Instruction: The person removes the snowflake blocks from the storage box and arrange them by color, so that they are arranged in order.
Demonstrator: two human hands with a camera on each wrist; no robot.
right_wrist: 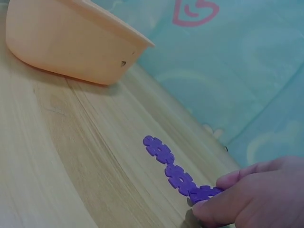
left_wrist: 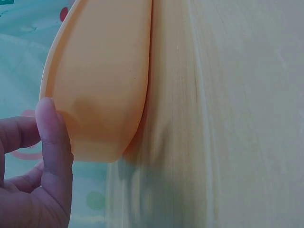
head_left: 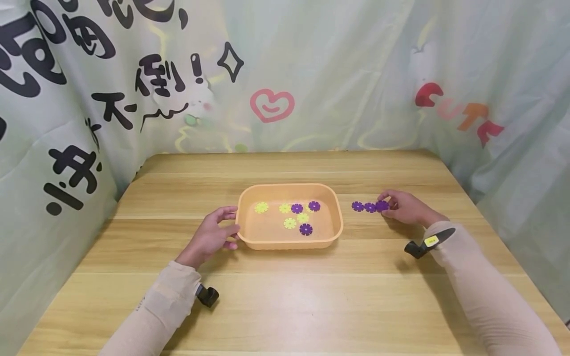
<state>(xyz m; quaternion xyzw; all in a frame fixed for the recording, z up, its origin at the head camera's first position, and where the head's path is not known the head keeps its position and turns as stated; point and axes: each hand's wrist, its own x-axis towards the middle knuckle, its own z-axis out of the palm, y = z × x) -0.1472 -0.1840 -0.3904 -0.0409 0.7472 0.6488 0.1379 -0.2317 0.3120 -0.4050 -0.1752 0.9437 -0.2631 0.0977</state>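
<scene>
My left hand (head_left: 213, 232) rests against the left end of an orange plastic basin (head_left: 289, 244), its thumb and fingers at the outer wall and rim. The left wrist view shows the thumb (left_wrist: 54, 152) touching the basin's end, with the other fingers partly hidden behind it. To the right of the basin, my right hand (head_left: 405, 207) pinches the right end of a chain of three linked purple snowflake discs (head_left: 370, 207). The chain points left towards the basin; in the right wrist view the held disc (right_wrist: 203, 192) is partly covered by thumb and fingers.
Inside the basin lie several loose yellow snowflake discs (head_left: 290, 223) and three purple ones (head_left: 306, 229). Everything stands on a wooden table (head_left: 285, 296). A printed curtain (head_left: 334, 89) hangs behind the table and along its sides.
</scene>
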